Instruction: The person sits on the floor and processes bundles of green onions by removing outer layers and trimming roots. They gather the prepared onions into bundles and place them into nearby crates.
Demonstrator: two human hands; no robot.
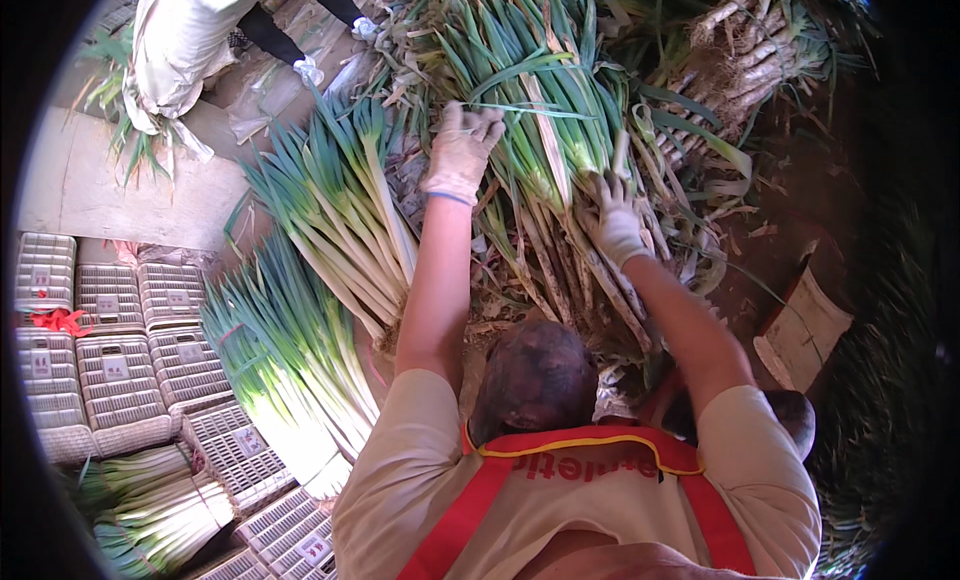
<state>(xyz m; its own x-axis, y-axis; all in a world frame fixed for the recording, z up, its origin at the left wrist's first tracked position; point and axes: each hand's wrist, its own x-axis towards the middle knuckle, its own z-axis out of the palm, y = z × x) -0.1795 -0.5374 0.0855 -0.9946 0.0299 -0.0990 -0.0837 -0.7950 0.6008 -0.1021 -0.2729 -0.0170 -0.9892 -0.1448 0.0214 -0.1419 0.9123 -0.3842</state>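
A big bundle of untrimmed long green onions (536, 130) lies before me, its leaves pointing away and its brown, soil-stained stalks toward me. A thin green band crosses the leaves. My left hand (461, 152), in a pale glove with a blue cuff edge, is at the left side of the leaves with its fingers apart. Farther down on the right, my right hand (616, 218), gloved too, rests on the stalks. A pale stalk rises beside its fingertips; whether they grip it is hidden. Left of my left arm lies a pile of cleaned green onions (345, 220).
Bright, banded green onions (300, 377) lie at left, near several plastic crates (120, 377). Another bundle (161, 497) rests among the crates. Rooty, unpeeled onions (750, 47) are at upper right. A curved board (806, 329) lies at right. Another person's white garment (176, 44) shows at upper left.
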